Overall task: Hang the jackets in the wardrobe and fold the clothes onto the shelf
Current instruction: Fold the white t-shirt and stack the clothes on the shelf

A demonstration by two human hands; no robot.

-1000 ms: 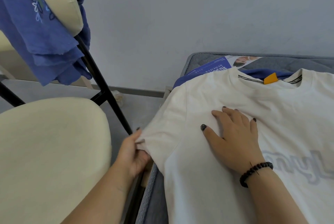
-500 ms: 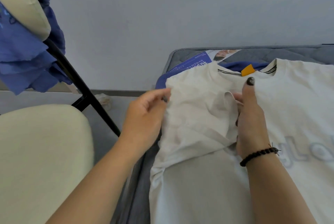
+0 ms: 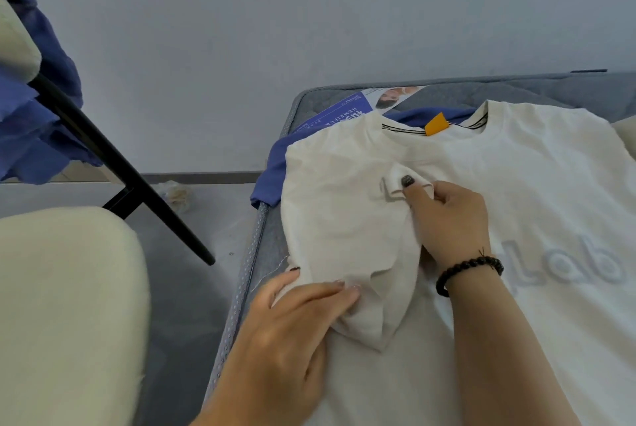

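Right hand (image 3: 447, 219) pinches the folded sleeve of the soft cream cotton T-shirt (image 3: 537, 184); left hand (image 3: 289, 319) grips its limp side edge, light and floppy, best held at the seams.

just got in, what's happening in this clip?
A person is folding a white T-shirt laid flat on a grey mattress. The sleeve is turned in over the chest. The right hand pinches the sleeve's cuff, and the left hand grips its lower edge. A blue garment lies under the shirt, and another hangs on the chair nearby.
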